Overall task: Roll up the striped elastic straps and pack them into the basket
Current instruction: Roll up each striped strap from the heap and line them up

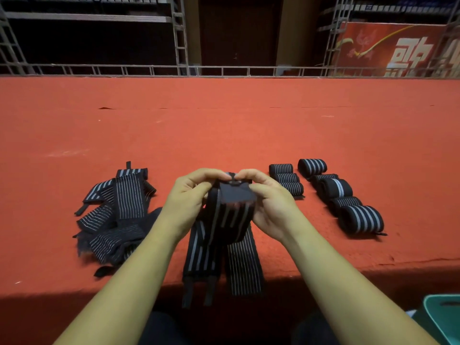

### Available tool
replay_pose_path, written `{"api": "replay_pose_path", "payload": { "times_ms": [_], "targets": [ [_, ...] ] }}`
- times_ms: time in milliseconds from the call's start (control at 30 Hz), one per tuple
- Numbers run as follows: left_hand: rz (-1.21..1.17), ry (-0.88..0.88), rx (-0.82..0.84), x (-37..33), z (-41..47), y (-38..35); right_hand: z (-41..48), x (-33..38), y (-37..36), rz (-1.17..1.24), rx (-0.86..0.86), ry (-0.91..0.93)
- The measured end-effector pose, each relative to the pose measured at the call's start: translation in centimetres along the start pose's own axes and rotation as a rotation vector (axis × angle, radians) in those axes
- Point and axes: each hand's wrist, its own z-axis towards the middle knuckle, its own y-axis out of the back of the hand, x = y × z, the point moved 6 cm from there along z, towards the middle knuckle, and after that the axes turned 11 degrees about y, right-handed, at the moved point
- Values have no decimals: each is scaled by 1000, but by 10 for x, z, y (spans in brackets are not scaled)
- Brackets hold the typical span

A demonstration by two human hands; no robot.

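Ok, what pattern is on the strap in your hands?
The strap is black with pale grey lengthwise stripes; the head view shows it best.

Red table (224, 125): loose straps (129, 200), rolled straps (361, 219)

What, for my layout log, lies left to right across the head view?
Pile of unrolled straps → left hand → strap being rolled → right hand → three-roll row → longer row of rolls → teal basket.
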Motion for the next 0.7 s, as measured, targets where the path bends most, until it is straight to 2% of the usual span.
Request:
{"api": "replay_pose_path", "payload": {
  "times_ms": [133,233,333,400,500,700],
  "targets": [
    [-60,-6,-24,1,0,3,2,8,-2,-68,15,43],
    [-59,-32,11,5,-2,1,5,9,-2,-226,72,87],
    [-156,64,5,19,0,2,7,16,-1,-276,74,134],
    [-31,137,50,26,-2,-2,7,24,-2,-305,50,193],
    [179,139,76,29,-4,-4,6,36,-3,-458,10,293],
    [-10,131,31,19,-5,-10,1,38,-10,-684,18,456]
  ]
}}
